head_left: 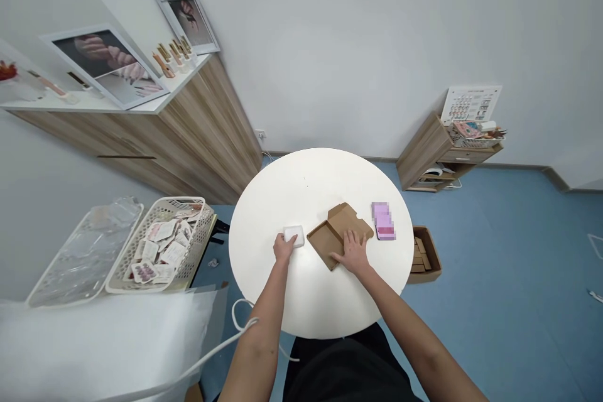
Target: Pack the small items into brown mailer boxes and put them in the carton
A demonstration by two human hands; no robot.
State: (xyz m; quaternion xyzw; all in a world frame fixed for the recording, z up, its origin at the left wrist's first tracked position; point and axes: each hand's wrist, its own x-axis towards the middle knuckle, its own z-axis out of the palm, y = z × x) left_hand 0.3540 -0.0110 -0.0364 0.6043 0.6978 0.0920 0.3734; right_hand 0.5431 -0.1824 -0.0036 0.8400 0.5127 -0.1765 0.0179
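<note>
On the round white table (325, 308), my left hand (284, 247) grips a small white box (294, 235) by its left side, thumb on top. An open brown cardboard box (325, 242) with its lid folded back lies right of it. Over that cardboard, fingers spread, rests my right hand (354, 252), near the fold between lid and tray. A pinkish-purple item (384, 221), partly pixelated, lies near the table's right edge, apart from both hands.
Left of the table, a white basket (204, 226) holds many small packets, beside a tray with clear plastic. A white cable (211, 350) hangs near my left forearm. A carton (429, 276) of brown boxes stands on the floor at the right. A wooden cabinet (207, 113) stands behind left.
</note>
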